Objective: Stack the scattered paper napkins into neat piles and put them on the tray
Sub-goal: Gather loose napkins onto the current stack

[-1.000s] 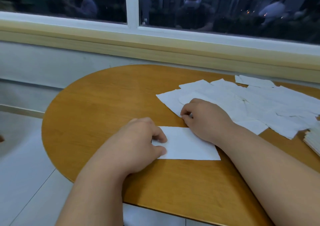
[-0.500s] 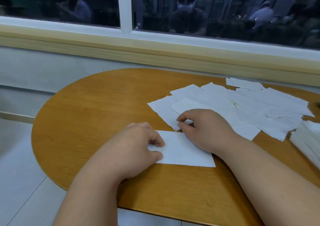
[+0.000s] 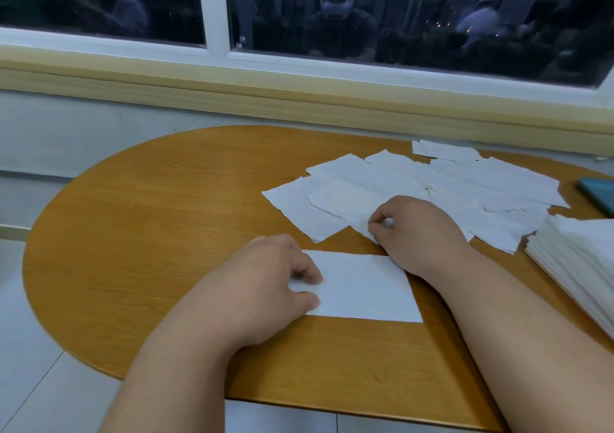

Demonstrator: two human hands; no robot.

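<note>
Left hand (image 3: 265,286), fingers curled, pinches the left end of a flat napkin (image 3: 365,286) on the table (image 3: 149,233); right hand (image 3: 422,233), just beyond, pinches a loose napkin (image 3: 345,200) at the near edge of the scattered napkins (image 3: 498,183), with a neat stack (image 3: 578,260) further right.

You seem to be in a small eating place or café corner, though a home dining nook cannot be ruled out. The round-ended, wood-grain worktop (image 3: 149,233) stands against a pale wall (image 3: 99,140). Just behind the worktop runs a wide white-framed window (image 3: 465,17) over a pale wooden sill (image 3: 299,100). Dim figures of people (image 3: 342,27) show in its dark glass. Loose paper napkins (image 3: 448,183) and a thick stack (image 3: 581,260) lie on the worktop's right part — pale floor tiles (image 3: 33,382) show below its left edge.
</note>
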